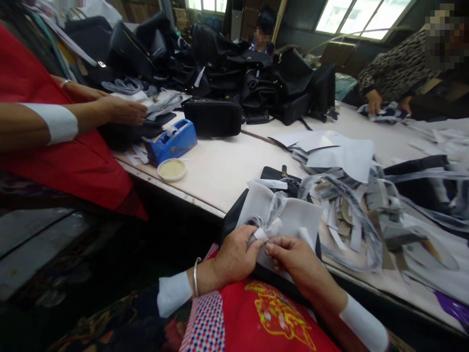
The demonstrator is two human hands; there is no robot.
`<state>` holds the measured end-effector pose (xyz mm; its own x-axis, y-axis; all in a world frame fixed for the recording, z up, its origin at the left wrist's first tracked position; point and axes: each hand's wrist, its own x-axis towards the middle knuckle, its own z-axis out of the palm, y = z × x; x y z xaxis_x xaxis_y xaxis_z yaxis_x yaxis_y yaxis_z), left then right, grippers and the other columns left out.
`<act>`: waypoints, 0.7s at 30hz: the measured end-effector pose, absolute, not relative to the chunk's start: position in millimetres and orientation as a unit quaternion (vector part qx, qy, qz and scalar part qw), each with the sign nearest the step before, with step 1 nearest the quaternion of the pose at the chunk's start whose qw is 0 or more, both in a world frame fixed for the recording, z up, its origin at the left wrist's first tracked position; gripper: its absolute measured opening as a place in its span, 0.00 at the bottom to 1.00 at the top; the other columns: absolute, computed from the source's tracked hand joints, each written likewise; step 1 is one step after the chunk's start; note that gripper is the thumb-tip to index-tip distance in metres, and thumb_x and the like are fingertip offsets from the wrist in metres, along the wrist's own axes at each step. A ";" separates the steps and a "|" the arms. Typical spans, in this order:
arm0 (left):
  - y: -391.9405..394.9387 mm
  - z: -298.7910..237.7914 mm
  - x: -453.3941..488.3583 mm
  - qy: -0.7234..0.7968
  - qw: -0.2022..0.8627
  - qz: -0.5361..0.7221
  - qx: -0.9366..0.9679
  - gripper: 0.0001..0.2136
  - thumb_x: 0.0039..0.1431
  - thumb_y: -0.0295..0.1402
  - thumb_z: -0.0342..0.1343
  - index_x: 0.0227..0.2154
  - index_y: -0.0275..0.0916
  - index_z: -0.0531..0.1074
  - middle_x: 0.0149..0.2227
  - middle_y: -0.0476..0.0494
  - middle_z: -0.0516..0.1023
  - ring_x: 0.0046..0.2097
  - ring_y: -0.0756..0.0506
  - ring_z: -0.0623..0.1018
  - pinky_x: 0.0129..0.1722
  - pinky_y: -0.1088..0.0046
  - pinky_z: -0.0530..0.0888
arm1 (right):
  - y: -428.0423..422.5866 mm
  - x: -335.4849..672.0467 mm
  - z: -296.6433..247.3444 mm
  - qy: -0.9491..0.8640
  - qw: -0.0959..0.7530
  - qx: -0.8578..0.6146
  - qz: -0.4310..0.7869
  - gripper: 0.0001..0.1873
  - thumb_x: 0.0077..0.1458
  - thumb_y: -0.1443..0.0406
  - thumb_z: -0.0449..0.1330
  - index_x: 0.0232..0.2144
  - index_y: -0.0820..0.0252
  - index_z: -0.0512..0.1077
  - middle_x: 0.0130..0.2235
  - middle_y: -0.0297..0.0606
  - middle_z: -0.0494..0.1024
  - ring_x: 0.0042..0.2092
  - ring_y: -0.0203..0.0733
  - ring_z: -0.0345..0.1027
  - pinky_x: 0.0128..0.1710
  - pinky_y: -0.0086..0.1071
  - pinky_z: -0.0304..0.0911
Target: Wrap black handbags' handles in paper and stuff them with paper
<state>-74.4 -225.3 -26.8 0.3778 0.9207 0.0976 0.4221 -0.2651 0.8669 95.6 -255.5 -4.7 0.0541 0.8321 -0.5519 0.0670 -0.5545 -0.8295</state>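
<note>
From the head view, your left hand (234,256) and right hand (296,261) meet at the near edge of the bench (220,171), both pinching a small twist of clear plastic wrap (269,225) that lies on a grey-white fabric piece (293,215) over a black bag (274,173). At 2 o'clock of your hands lies a heap of paper and strip scraps (351,205). At 10 o'clock stand a blue tape dispenser (174,142) and a round dish (171,169), with a co-worker's hands (120,110) beyond them.
</note>
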 end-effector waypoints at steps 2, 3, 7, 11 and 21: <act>-225.3 -27.2 -74.5 0.457 0.403 0.320 0.725 0.10 0.61 0.31 0.54 0.42 0.35 0.75 0.41 0.38 0.79 0.43 0.42 0.77 0.46 0.66 0.73 | -255.3 94.4 -4.0 -0.348 0.317 -0.663 0.581 0.11 0.45 0.58 0.65 0.24 0.62 0.75 0.19 0.30 0.70 0.20 0.33 0.59 0.21 0.28 0.55; -225.3 -26.8 -74.6 0.456 0.410 0.320 0.722 0.10 0.61 0.31 0.54 0.42 0.35 0.75 0.41 0.39 0.79 0.43 0.42 0.77 0.45 0.66 0.73 | -254.9 93.6 -3.7 -0.349 0.316 -0.668 0.577 0.11 0.44 0.58 0.65 0.24 0.61 0.75 0.18 0.30 0.69 0.20 0.33 0.60 0.20 0.28 0.55; -224.3 -20.4 -75.7 0.453 0.461 0.319 0.693 0.09 0.60 0.31 0.54 0.41 0.35 0.76 0.37 0.42 0.79 0.39 0.44 0.77 0.41 0.69 0.73 | -252.8 91.3 -2.9 -0.328 0.319 -0.667 0.588 0.13 0.42 0.57 0.66 0.25 0.62 0.73 0.20 0.30 0.70 0.19 0.33 0.61 0.19 0.28 0.55; -221.8 -14.4 -78.5 0.462 0.574 0.283 0.614 0.12 0.61 0.36 0.55 0.42 0.33 0.75 0.24 0.49 0.73 0.25 0.50 0.72 0.25 0.76 0.69 | -248.4 92.6 -4.9 -0.330 0.326 -0.645 0.608 0.15 0.42 0.55 0.67 0.24 0.62 0.72 0.23 0.32 0.73 0.20 0.32 0.61 0.20 0.28 0.55; -210.0 -25.4 -90.8 0.425 0.717 0.277 0.479 0.20 0.57 0.47 0.59 0.40 0.32 0.73 0.21 0.53 0.67 0.18 0.56 0.64 0.16 0.82 0.62 | -235.8 92.4 -6.7 -0.416 0.336 -0.609 0.585 0.18 0.46 0.52 0.65 0.22 0.61 0.70 0.19 0.29 0.68 0.20 0.31 0.56 0.21 0.27 0.50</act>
<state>-90.8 -210.0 -25.4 0.4858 0.8034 -0.3443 0.0105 0.3885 0.9214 92.4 -235.8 -6.7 -0.0313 0.9007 -0.4332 0.1138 -0.4274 -0.8969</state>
